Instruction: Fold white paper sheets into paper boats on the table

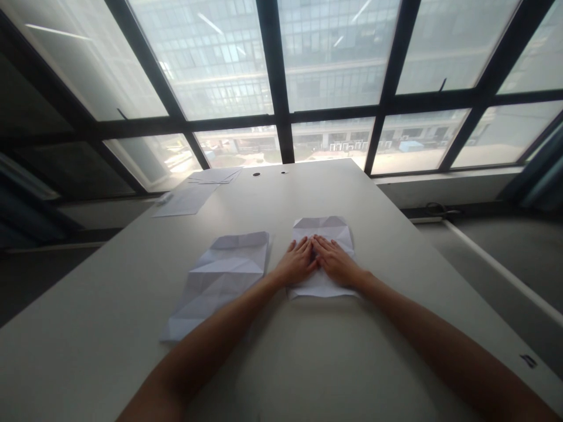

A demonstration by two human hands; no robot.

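A creased white sheet of paper (pixel 328 230) lies in the middle of the pale table (pixel 396 281). Both hands rest flat on it, side by side, fingertips meeting at the centre. My left hand (pixel 297 262) presses the sheet's left half with fingers stretched out. My right hand (pixel 335 261) lies on the right half, fingers also stretched out. Neither hand grips anything. To the left, a second creased sheet (pixel 220 275) lies unfolded on the table, a short way from my left forearm.
More flat sheets (pixel 193 196) lie at the table's far left corner. Two small dark holes (pixel 256 174) sit near the far edge. Large windows with dark frames (pixel 277 88) stand just behind the table. A floor strip runs along the right side.
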